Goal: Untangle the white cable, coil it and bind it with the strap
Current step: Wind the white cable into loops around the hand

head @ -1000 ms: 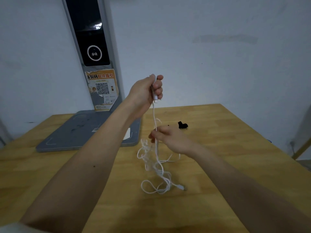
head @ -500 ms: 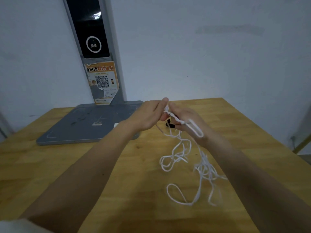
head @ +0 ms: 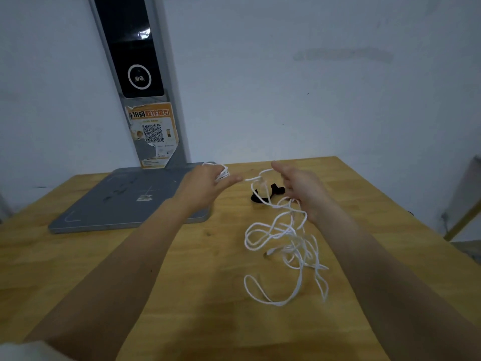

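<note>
The left hand (head: 205, 186) grips a small bunch of white cable (head: 283, 238) loops, the right hand (head: 303, 190) holds a strand in loosely curled fingers, and the rest hangs tangled toward the table's (head: 182, 295) right edge, near the black strap (head: 273, 192).

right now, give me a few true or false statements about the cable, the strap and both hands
1. The white cable is already coiled into a neat bundle. False: it trails in loose, tangled loops over the wooden table.
2. The left hand has a few turns of cable around its fingers. True.
3. The black strap is wrapped around the cable. False: it lies on the table, with the cable passing over it.
4. The right hand is raised above the table with cable hanging from it. True.
</note>
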